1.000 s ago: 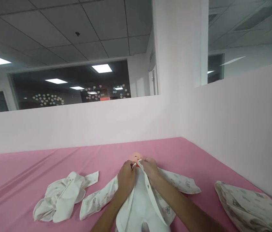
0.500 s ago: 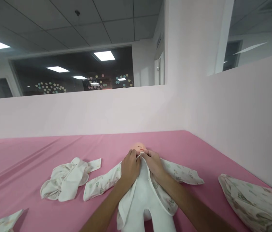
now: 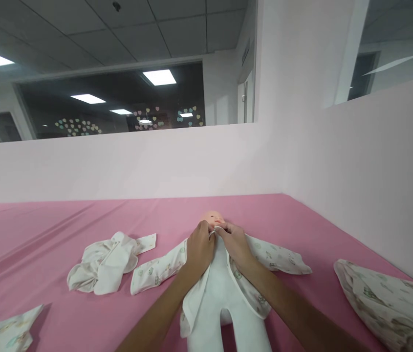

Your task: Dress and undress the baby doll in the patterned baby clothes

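A baby doll (image 3: 224,288) with a white cloth body lies on its back, its head (image 3: 211,216) toward the wall. It wears a white printed baby jacket (image 3: 160,266), sleeves spread to both sides and the front hanging apart below the chest. At the neckline my left hand (image 3: 201,248) pinches the jacket's left edge. Close beside it, my right hand (image 3: 234,243) grips the opposite edge, so the two edges nearly meet under the doll's chin. My fingers cover the exact spot where the edges come together.
A crumpled white garment (image 3: 105,264) lies to the left on the pink sheet (image 3: 177,215). Printed cloth (image 3: 8,330) shows at the lower left, and a folded printed garment (image 3: 385,298) lies at the right. White walls (image 3: 136,164) with windows stand behind and right.
The view has tilted slightly, so everything sits a little higher and further right or left in place. Both hands stay at the doll's neckline, with hardly any movement of the fingers.
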Tool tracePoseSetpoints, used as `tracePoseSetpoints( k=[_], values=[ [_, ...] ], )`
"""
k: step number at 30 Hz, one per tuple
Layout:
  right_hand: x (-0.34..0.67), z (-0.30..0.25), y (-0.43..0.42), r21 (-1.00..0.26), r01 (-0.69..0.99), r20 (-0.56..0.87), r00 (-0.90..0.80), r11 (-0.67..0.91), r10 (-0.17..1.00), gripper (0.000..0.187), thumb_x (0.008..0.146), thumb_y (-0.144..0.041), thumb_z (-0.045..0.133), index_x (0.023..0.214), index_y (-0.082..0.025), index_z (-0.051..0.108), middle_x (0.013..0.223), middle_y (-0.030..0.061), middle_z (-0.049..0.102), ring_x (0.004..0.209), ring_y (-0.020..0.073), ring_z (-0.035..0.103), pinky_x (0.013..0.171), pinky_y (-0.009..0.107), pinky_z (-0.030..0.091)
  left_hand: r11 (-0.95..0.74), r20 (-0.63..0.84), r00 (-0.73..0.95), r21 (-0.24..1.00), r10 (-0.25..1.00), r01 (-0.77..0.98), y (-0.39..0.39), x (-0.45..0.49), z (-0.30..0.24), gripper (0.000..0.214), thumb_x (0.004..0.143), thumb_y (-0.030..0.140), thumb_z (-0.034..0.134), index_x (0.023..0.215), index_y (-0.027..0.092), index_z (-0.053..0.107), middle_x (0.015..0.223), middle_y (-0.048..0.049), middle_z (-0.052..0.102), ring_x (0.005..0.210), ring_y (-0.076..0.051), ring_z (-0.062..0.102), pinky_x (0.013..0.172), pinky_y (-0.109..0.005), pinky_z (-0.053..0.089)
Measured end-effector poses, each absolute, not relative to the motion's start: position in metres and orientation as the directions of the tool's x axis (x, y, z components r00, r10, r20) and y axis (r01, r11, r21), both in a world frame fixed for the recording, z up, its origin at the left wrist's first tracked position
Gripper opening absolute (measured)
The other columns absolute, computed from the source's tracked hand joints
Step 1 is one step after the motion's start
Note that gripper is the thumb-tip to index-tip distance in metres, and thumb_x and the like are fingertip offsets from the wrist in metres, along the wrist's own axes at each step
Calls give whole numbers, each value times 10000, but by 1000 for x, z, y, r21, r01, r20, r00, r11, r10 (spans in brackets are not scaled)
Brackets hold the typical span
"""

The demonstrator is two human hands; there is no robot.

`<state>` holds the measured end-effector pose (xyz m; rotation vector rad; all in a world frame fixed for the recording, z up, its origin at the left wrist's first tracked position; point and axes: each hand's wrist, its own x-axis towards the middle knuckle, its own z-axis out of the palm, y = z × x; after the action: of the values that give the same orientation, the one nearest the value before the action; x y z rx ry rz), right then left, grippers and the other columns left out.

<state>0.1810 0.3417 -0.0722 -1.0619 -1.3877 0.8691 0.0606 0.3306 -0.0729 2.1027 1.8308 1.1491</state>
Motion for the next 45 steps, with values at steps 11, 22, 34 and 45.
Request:
tracePoseSetpoints(
  k=[11,22,34,45],
  values=[
    [177,-66,332,-890,227,398,-34,394,917,253,786,-293,496,809,-171,716,814,22,709,766,177,590,687,274,405,-244,450,-56,579,891,778,331,61,-72,79,877,234,502,813,229,456,829,-5,647,770,-192,586,651,-285,344],
    [176,-63,328,-830,407,418,3,381,908,236,744,-232,422,513,-207,378,557,-38,383,603,123,375,555,260,255,-215,360,-92,721,928,659,326,61,-67,59,826,222,474,786,234,432,793,7,637,718,-173,562,609,-271,332],
    [172,-60,322,-769,520,435,1,371,901,275,768,-190,443,506,-215,362,555,-46,335,578,118,328,534,257,233,-363,414,-129,883,901,298,342,49,-82,57,770,158,484,769,209,458,740,38,518,708,-130,498,668,-247,397],
    [175,-62,324,-722,606,427,12,333,904,138,773,-188,517,732,-187,648,874,39,682,835,182,576,719,271,385,-307,360,-109,891,927,333,339,48,-75,40,757,190,517,796,199,513,763,27,577,719,-136,542,675,-256,413]
  ],
)
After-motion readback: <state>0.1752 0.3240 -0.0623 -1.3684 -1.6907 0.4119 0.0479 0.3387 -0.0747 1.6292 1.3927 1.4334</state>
